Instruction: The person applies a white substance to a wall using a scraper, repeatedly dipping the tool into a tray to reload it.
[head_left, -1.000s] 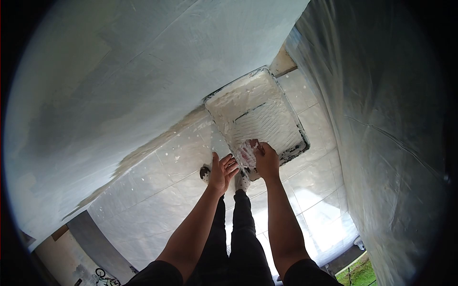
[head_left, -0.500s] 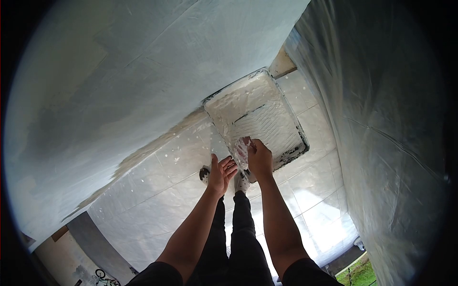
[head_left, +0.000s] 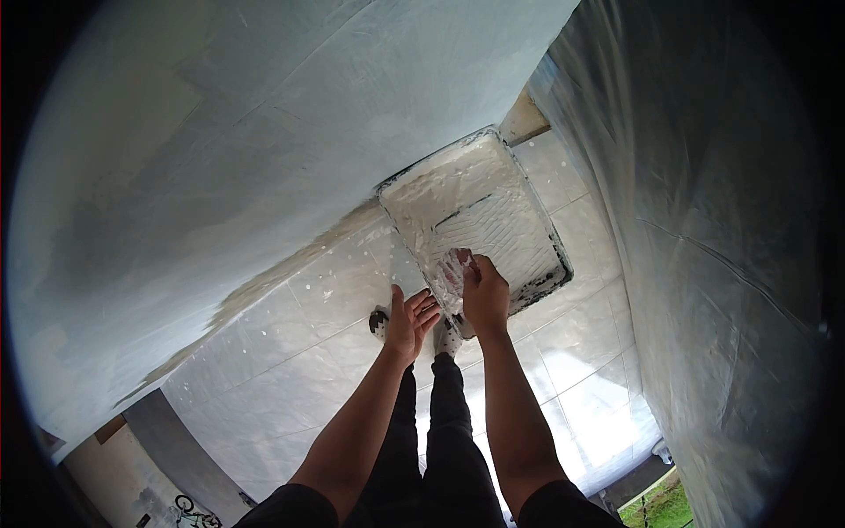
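Observation:
My right hand (head_left: 486, 292) is closed, pinching a small reddish-brown object (head_left: 455, 268) smeared with white paint; its exact kind I cannot tell. It overlaps the lower left part of a paint tray (head_left: 493, 216), whose ribbed slope and well are coated with off-white paint and whose rim shows dark patches. Just left of the tray's near corner, my left hand (head_left: 410, 321) hangs open and holds nothing, palm turned toward the tray, fingers slightly bent and thumb pointing up.
A wall (head_left: 290, 114) with patchy white and grey paint rises on the left. Plastic sheeting (head_left: 704, 246) hangs on the right. Paint spots dot the covered tiled floor (head_left: 299, 352). My feet (head_left: 446, 339) stand below my hands. Grass (head_left: 656, 506) shows at lower right.
My right hand has shifted slightly to the right and down with the paint-smeared object still in its fingers. My left hand has barely moved.

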Motion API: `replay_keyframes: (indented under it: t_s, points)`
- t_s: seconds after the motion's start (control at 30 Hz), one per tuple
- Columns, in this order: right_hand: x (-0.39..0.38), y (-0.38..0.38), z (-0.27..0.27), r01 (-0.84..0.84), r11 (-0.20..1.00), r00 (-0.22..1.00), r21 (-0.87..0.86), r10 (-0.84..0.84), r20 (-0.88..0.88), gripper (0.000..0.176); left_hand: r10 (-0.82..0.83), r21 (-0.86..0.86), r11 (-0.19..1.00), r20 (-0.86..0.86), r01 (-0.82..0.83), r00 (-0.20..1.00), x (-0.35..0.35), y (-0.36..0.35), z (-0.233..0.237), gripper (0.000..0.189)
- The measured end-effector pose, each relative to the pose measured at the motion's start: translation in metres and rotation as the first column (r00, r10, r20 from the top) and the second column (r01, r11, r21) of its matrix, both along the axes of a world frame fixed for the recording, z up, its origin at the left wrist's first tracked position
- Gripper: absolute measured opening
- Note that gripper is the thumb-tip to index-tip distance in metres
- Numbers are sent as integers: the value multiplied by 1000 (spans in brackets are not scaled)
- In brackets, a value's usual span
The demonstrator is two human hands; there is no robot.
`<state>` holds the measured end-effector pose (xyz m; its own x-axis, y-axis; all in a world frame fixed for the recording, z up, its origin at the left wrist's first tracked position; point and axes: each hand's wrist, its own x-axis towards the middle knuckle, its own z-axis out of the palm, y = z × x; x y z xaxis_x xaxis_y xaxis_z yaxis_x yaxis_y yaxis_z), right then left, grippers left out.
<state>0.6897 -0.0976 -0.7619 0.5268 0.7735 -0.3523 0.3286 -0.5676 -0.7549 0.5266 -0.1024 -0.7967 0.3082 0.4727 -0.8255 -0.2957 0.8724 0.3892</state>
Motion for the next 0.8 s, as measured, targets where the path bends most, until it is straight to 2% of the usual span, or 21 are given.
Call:
replay_keyframes:
  t_s: [0.03,0.1,0.17,0.27,0.33,0.47,0.57,0.77,0.8]
  points:
    - [-1,0,-1,0,1000,1000,0,0,1,25,5,-7,1000,-3,-5,1000,1,0,0,107]
    - [-3,-3,-5,-128,990,986,-59,133,103,26,-5,7,1000,5,5,1000,-1,-2,0,107]
    - [5,-2,-2,-126,989,990,-83,131,55,27,-11,29,1000,13,11,1000,2,0,1,107]
    - [4,-2,-1,-38,998,999,-59,37,-19,27,8,4,1000,-17,-8,1000,1,0,3,106]
    - [0,-6,-4,-134,990,987,-42,137,85,26,11,6,1000,3,-11,1000,2,0,4,106]
    - [4,-5,-3,-11,1000,999,20,10,49,25,19,-2,1000,-16,-19,1000,3,0,5,105]
    - [2,-5,-3,-70,997,997,-7,70,18,25,24,-7,1000,0,-24,1000,3,-1,4,105]
    - [6,-3,3,-49,999,998,2,48,33,26,8,-4,1000,-18,-8,1000,3,1,5,105]
    - [6,-5,1,-89,996,995,-8,89,45,26,4,-2,1000,-19,-4,1000,3,1,6,106]
